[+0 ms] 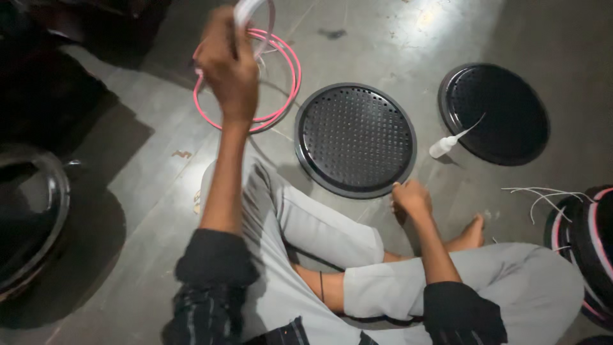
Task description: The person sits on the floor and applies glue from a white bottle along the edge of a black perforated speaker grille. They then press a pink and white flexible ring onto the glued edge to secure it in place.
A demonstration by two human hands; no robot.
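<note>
I sit cross-legged on a grey floor. My left hand is raised and closed around a pale pink-white flexible strip that runs up out of view. Behind it a coil of pink tubing lies on the floor. My right hand rests low, fingers curled at the near rim of a round black perforated disc lying flat in front of me.
A second round black disc lies at the right, with a small white nozzle bottle beside it. White wire pieces and stacked black rings with pink trim sit at far right. A large dark ring lies left.
</note>
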